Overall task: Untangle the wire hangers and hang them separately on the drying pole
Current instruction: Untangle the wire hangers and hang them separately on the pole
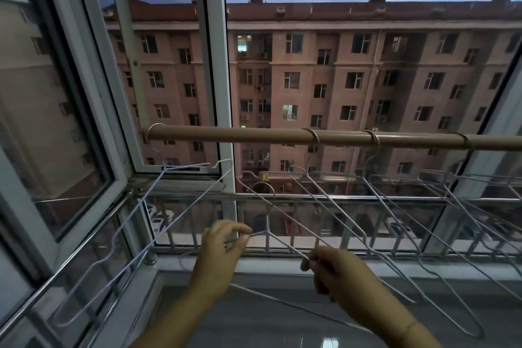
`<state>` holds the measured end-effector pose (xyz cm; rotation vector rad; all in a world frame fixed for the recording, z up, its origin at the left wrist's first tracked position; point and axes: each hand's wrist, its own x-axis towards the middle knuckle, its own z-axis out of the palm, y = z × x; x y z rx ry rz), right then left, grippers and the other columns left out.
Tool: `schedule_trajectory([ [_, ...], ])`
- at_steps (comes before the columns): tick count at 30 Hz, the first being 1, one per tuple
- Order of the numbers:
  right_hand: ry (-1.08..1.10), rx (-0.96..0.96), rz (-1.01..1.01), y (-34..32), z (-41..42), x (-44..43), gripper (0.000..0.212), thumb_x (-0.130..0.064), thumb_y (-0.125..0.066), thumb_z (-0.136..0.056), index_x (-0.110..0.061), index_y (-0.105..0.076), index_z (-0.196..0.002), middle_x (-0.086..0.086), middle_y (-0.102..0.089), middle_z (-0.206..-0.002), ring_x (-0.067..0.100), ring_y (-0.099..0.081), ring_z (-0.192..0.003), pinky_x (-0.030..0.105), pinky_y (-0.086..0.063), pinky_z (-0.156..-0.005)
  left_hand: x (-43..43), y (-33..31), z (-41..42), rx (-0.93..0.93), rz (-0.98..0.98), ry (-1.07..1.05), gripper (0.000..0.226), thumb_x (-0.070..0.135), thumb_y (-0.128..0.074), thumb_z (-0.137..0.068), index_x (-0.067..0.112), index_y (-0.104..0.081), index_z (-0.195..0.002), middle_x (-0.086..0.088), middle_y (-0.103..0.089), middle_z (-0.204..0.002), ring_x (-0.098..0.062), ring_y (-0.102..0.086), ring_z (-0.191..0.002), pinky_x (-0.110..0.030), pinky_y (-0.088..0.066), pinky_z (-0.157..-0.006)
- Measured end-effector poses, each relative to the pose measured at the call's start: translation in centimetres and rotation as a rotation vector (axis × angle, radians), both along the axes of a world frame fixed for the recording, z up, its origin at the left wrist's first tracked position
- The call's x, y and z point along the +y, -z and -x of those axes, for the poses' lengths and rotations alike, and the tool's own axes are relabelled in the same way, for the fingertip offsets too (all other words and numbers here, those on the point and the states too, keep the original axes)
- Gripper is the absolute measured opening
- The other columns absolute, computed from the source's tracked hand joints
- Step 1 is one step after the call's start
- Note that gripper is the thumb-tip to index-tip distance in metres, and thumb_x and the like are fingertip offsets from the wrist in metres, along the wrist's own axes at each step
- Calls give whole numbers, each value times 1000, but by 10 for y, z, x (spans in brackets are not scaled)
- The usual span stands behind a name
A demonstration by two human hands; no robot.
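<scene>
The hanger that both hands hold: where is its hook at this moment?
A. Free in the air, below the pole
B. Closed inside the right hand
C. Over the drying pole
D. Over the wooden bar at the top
A: the hook of the held hanger rises free below the drying pole without reaching it, while the left hand and the right hand pinch its wire lower down.

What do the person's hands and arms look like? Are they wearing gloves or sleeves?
No gloves, no sleeves. The left hand and right hand are bare, and both forearms are bare down to the picture's edge. No watch or ring shows. A thin line crosses the right wrist; it's too dim to tell band from crease.
</scene>
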<state>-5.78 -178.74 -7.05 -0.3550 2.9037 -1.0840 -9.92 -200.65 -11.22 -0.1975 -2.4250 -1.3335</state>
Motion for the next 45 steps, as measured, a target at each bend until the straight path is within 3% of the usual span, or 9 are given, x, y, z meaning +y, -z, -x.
schedule_trajectory([
  [4, 50, -21, 183, 3, -19, 0, 28, -13, -48, -90, -32, -61, -74, -7, -61, -49, 2, -52, -49, 17, -42, -57, 20, -24, -22, 9, -289, -215, 12, 25, -68, -82, 17, -62, -78, -4, -61, -82, -15, -58, -75, -17, -45, -63],
  [9, 50, 76, 313, -11, -28, -15, 29, -9, -45, -91, -33, -61, -87, -10, -63, -57, 5, -55, -56, 19, -42, -59, 50, -65, -47, -171, -509, 37, 22, 34, -65, -79, 13, -73, -81, 0, -74, -69, -3, -66, -61, -14, -51, -58],
  [18, -120, -98, 600, -66, -8, -48, 36, 0, -35, -95, -27, -59, -98, -2, -62, -57, 4, -52, -51, 20, -45, -51, 45, -106, -11, -198, -520, 9, 17, 20, -62, -88, 10, -71, -99, 3, -70, -73, 7, -61, -53, -10, -46, -53],
  [22, -100, -149, 675, -69, 7, -52, 36, 2, -33, -95, -24, -58, -94, -2, -61, -55, 8, -52, -53, 18, -44, -50, 43, -110, 4, -252, -512, 22, 17, 18, -60, -90, 8, -70, -98, 1, -69, -75, -6, -63, -65, -18, -50, -60],
  [29, 33, -163, 571, -46, 34, -57, 25, -3, -37, -95, -12, -54, -111, 5, -63, -76, 12, -61, -67, 22, -52, -61, 8, -105, -5, -270, -427, -3, 22, 20, -60, -90, 11, -65, -109, -2, -70, -90, -9, -62, -74, -22, -50, -71],
  [34, 73, -53, 369, -39, 53, -59, 34, -16, -47, -93, -12, -48, -126, 5, -64, -101, 11, -63, -86, 25, -53, -73, -51, -126, -16, 23, -155, -250, 17, 23, -59, -90, 20, -64, -105, 6, -62, -96, -2, -55, -83, -15, -41, -67],
  [37, 85, -2, 435, -41, 58, -69, 28, -17, -46, -93, -10, -54, -119, 5, -63, -96, 12, -61, -84, 23, -52, -70, -91, -128, -12, 84, -130, -395, 19, 22, -60, -89, 15, -66, -106, -1, -64, -96, -11, -55, -81, -24, -44, -68],
  [41, 80, 10, 545, -41, 58, -89, 15, -20, -45, -94, -18, -59, -94, 5, -63, -84, 15, -60, -76, 26, -52, -71, -124, -110, 0, -136, -152, -380, 26, 23, -62, -89, 12, -67, -112, -3, -65, -105, -18, -59, -96, -29, -43, -84],
  [45, 100, 38, 576, -38, 57, -102, 17, -18, -47, -93, -19, -59, -81, 3, -62, -75, 12, -59, -69, 23, -50, -65, -125, -99, 2, -202, -285, -275, 10, 18, -62, -88, 18, -72, -92, -4, -72, -90, -15, -64, -78, -26, -49, -71],
])
